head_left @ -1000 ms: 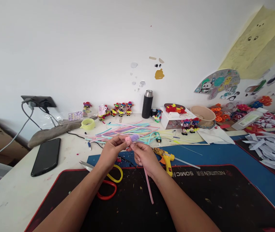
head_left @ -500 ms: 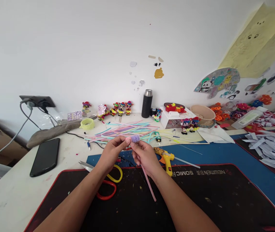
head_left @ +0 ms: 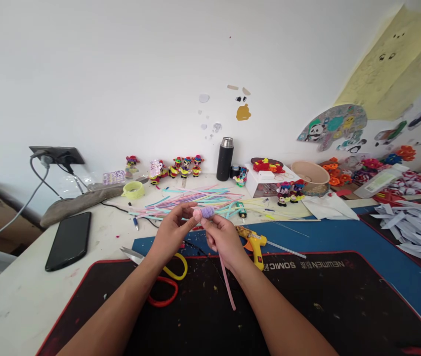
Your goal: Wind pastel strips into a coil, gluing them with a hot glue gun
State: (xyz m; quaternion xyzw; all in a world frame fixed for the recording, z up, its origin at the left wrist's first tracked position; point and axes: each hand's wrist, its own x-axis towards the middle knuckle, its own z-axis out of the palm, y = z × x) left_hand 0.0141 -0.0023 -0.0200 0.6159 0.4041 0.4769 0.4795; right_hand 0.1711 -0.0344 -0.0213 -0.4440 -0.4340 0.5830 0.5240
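Observation:
Between my two hands is a small coil of fuzzy pipe cleaner [head_left: 206, 212], purple with a pink end. My left hand [head_left: 171, 232] pinches the pink end of it between thumb and fingers. My right hand [head_left: 225, 240] is closed at the coil's near side, around a pink pipe cleaner [head_left: 227, 284] whose tail hangs below the palm over the black mat. Fingers cover the spot where strand and coil meet. Scissors with red and yellow handles [head_left: 186, 271] lie beneath my left forearm. A yellow glue gun [head_left: 258, 245] rests just right of my right hand.
Beyond my hands spreads a pile of pastel pipe cleaners [head_left: 181, 200]. A black thermos [head_left: 225, 160] stands by the wall, with several small figures [head_left: 186, 168] to its left. A phone [head_left: 68, 241] lies left; white strips [head_left: 414, 230] are heaped right.
The hanging pink tail has swung slightly left. My left fingers have shifted up and opened a little, so more of the pink end shows. Everything on the table stays put.

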